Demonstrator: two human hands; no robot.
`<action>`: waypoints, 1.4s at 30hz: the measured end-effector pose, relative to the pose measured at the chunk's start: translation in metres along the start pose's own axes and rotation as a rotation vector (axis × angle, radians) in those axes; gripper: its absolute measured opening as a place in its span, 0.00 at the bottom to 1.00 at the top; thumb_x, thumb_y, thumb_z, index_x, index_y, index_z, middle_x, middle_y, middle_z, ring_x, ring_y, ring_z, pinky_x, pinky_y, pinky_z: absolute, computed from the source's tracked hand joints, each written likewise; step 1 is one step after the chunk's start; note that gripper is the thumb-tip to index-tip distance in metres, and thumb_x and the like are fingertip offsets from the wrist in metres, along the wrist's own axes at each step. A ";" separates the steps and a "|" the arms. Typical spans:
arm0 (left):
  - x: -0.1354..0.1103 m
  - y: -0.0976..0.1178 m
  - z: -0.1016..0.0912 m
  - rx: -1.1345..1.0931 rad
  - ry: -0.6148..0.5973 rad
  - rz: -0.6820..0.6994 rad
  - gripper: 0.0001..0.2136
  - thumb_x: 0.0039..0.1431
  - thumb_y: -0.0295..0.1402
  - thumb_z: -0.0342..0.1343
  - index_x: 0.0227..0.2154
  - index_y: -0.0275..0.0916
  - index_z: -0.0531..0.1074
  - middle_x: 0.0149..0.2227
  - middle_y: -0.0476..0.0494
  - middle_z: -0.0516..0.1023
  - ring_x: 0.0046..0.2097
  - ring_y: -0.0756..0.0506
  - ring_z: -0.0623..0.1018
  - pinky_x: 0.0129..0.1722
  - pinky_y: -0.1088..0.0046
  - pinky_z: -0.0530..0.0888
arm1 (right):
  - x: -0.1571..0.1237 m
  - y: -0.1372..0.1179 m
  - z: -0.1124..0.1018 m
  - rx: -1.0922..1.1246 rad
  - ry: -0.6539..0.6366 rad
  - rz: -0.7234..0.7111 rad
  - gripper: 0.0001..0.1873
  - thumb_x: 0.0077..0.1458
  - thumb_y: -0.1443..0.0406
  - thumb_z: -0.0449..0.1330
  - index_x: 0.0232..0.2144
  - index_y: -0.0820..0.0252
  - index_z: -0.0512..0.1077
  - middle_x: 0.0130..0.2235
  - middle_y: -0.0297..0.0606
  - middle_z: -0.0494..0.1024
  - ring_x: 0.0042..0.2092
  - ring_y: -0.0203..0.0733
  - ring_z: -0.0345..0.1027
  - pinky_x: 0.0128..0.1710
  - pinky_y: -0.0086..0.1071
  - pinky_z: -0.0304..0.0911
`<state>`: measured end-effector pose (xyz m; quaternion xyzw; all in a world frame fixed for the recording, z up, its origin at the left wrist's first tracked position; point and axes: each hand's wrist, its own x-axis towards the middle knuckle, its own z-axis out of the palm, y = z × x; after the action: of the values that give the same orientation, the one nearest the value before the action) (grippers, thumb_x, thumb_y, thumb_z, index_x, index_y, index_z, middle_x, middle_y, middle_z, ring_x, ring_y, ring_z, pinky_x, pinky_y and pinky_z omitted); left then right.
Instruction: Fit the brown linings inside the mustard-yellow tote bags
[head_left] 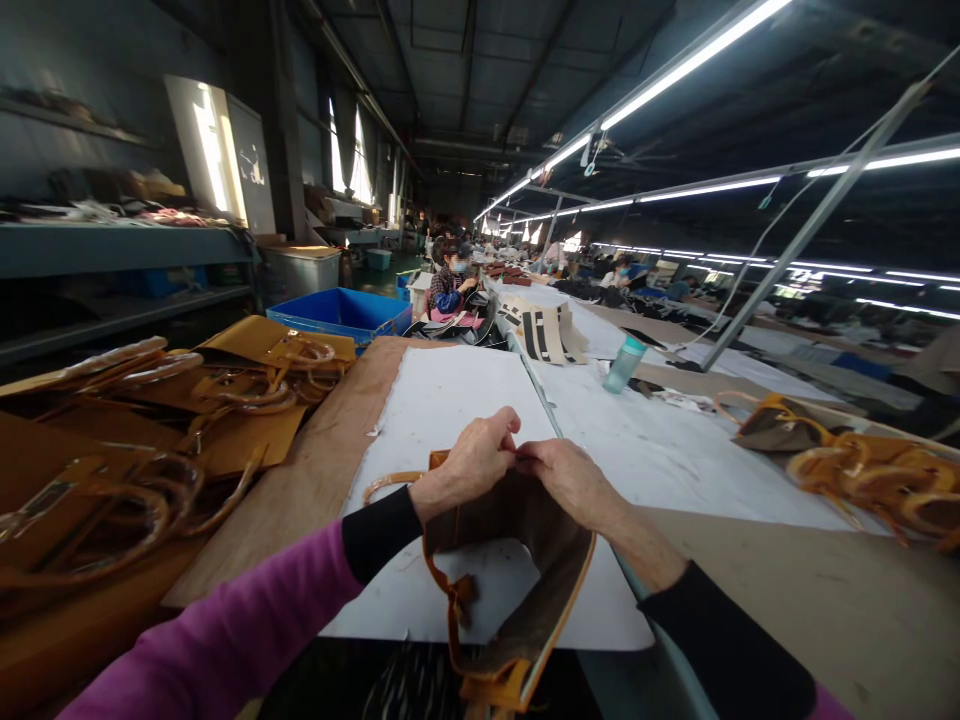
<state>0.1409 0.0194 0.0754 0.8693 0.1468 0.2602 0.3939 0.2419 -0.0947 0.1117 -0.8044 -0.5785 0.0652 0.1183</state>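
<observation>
A brown bag piece with tan leather trim [525, 560] lies open on a white sheet [450, 400] in front of me. My left hand [469, 465] is curled closed on the top edge of the bag piece. My right hand [574, 480] pinches the same edge right beside it, knuckles nearly touching. A tan handle loop [386, 483] sticks out to the left of my left wrist. The lower trim of the piece hangs over the table's near edge.
Stacks of tan bag parts with wrapped handles [150, 440] fill the left. More handled pieces [862, 460] lie at the right. A teal bottle [624, 364] stands ahead, striped panels [544, 335] beyond it. A blue bin [341, 312] sits left; other workers sit far back.
</observation>
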 end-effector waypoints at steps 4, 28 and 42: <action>-0.005 0.005 -0.012 0.077 -0.085 0.001 0.13 0.43 0.21 0.52 0.35 0.37 0.68 0.26 0.51 0.75 0.29 0.50 0.71 0.28 0.77 0.64 | 0.001 0.002 -0.001 0.123 -0.032 0.008 0.14 0.52 0.60 0.50 0.26 0.57 0.74 0.26 0.33 0.74 0.32 0.38 0.65 0.30 0.29 0.52; -0.047 -0.008 -0.037 0.263 0.001 -0.021 0.07 0.54 0.29 0.54 0.28 0.36 0.77 0.28 0.46 0.76 0.33 0.49 0.72 0.34 0.77 0.67 | 0.000 -0.021 0.007 -0.195 0.024 -0.044 0.15 0.57 0.59 0.50 0.25 0.54 0.73 0.27 0.33 0.76 0.32 0.37 0.66 0.30 0.28 0.50; -0.054 -0.017 -0.044 0.112 0.009 0.019 0.07 0.53 0.29 0.54 0.27 0.35 0.77 0.30 0.46 0.75 0.34 0.49 0.72 0.35 0.77 0.66 | -0.004 -0.037 0.012 -0.068 0.037 -0.061 0.16 0.57 0.60 0.50 0.23 0.55 0.73 0.24 0.32 0.74 0.29 0.35 0.63 0.30 0.27 0.50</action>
<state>0.0704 0.0326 0.0686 0.8902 0.1545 0.2590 0.3415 0.2041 -0.0862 0.1096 -0.7911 -0.6023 0.0270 0.1035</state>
